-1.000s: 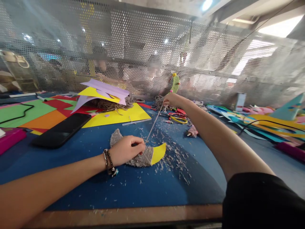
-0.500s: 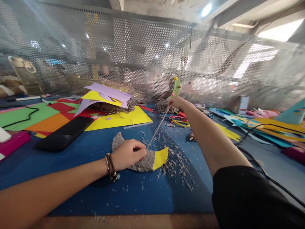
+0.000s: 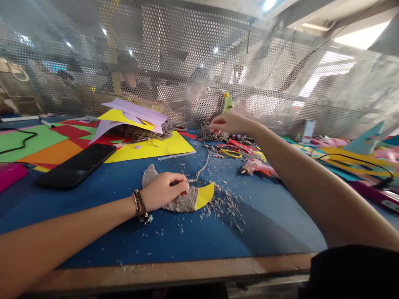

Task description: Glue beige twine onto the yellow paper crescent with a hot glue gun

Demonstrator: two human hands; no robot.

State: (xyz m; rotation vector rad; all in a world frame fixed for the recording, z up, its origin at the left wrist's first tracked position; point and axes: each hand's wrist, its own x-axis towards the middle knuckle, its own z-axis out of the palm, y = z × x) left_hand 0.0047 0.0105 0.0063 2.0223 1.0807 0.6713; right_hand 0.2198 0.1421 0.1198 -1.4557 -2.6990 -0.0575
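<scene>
A crescent-shaped paper cutout lies on the blue table, mostly wrapped in grey yarn (image 3: 181, 202), its right tip bare yellow paper (image 3: 205, 195). My left hand (image 3: 163, 191) rests on the crescent, thumb and forefinger pinched on the yarn strand (image 3: 204, 166). From that pinch the strand runs slack, curving toward the back. My right hand (image 3: 229, 123) is stretched out over a tangled heap of grey yarn (image 3: 205, 132), fingers loosely bent and apart, no strand visible in them. Behind it stands a green crescent (image 3: 227, 102) with small coloured balls.
Yarn snippets (image 3: 227, 203) litter the table. Left are a black phone (image 3: 77, 166), coloured paper sheets (image 3: 156, 148) and a magenta object (image 3: 11, 176). Yellow-handled scissors (image 3: 231, 153) and a pink glue gun (image 3: 260, 167) lie right of centre. Perforated metal mesh (image 3: 174, 50) closes the back, with people beyond.
The strand was taut between both hands and now hangs slack on the table. My right hand has loosened and shifted slightly left over the yarn heap. The left hand keeps its pinch.
</scene>
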